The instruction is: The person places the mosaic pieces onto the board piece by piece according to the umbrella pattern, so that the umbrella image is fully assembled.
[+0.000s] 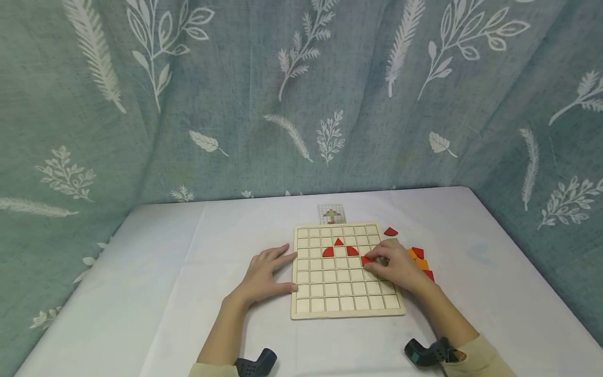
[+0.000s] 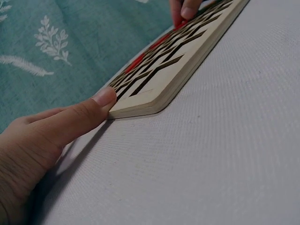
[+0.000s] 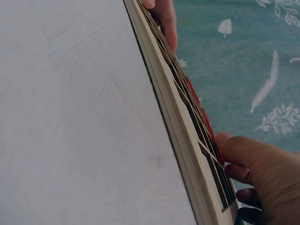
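Observation:
A square wooden grid board (image 1: 348, 315) lies on the white table. Set in its cells are a red triangle (image 1: 338, 242), a red quarter-round piece (image 1: 328, 252) and another red quarter-round piece (image 1: 352, 251). My right hand (image 1: 395, 263) pinches a red piece (image 1: 365, 261) between thumb and fingers, over a cell on the board's right side; its full shape is partly hidden. With fingers spread, my left hand (image 1: 266, 275) touches the board's left edge. In the left wrist view, the left thumb (image 2: 104, 97) rests at the board's corner.
A small card with a gridded picture (image 1: 332, 214) lies behind the board. To the right are a loose red piece (image 1: 390, 231), orange pieces (image 1: 421, 264) and more red pieces (image 1: 417, 253), partly behind the right hand. A patterned green cloth (image 1: 301, 104) hangs behind the table.

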A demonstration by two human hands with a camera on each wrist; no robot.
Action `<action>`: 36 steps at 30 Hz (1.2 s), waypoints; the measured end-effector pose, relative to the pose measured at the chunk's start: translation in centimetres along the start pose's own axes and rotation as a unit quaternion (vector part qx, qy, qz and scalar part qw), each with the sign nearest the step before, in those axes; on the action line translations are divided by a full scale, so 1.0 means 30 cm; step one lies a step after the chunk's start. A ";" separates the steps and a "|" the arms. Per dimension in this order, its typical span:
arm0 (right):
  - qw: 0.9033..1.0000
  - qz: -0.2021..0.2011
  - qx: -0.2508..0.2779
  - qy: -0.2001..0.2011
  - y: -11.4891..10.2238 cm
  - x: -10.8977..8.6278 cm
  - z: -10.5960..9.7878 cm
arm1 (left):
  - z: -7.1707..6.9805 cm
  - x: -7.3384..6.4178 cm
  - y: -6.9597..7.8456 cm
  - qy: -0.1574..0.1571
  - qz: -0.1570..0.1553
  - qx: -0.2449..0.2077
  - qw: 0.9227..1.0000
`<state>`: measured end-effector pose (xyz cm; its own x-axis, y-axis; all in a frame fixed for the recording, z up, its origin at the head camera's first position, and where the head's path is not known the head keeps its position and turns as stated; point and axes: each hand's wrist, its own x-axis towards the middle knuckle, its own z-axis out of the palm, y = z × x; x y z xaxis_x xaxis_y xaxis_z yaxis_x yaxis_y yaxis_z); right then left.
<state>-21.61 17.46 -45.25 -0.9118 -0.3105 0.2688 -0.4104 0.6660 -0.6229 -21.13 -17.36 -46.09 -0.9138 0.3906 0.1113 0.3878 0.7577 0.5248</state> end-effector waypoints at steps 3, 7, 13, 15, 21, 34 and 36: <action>1.000 -0.006 -0.011 0.001 -0.004 -0.002 0.001 | 0.003 -0.002 0.000 -0.003 -0.004 -0.001 1.000; 1.000 -0.007 0.004 0.011 -0.012 0.002 -0.009 | 0.007 -0.001 -0.002 0.000 -0.002 0.000 1.000; 1.000 -0.010 -0.008 0.027 -0.004 0.008 -0.035 | 0.007 0.003 -0.005 -0.005 -0.011 -0.003 1.000; 0.999 -0.006 -0.018 0.032 0.004 0.007 -0.050 | 0.006 0.004 -0.006 -0.006 -0.012 -0.001 1.000; 0.999 0.023 -0.024 0.043 0.039 -0.005 -0.110 | 0.003 0.002 0.002 -0.008 -0.015 0.003 1.000; 0.989 0.143 -0.012 0.029 0.111 -0.030 -0.230 | 0.005 0.004 -0.005 -0.006 -0.009 0.002 1.000; 0.986 0.168 -0.010 0.014 0.118 -0.037 -0.240 | 0.005 0.002 -0.004 -0.009 -0.015 -0.002 1.000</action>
<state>-22.15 25.05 -42.46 -0.9963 -0.0514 0.0690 -0.0843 0.7421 -0.6650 -21.21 -17.35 -46.28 -0.9223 0.3781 0.0801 0.3606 0.7674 0.5302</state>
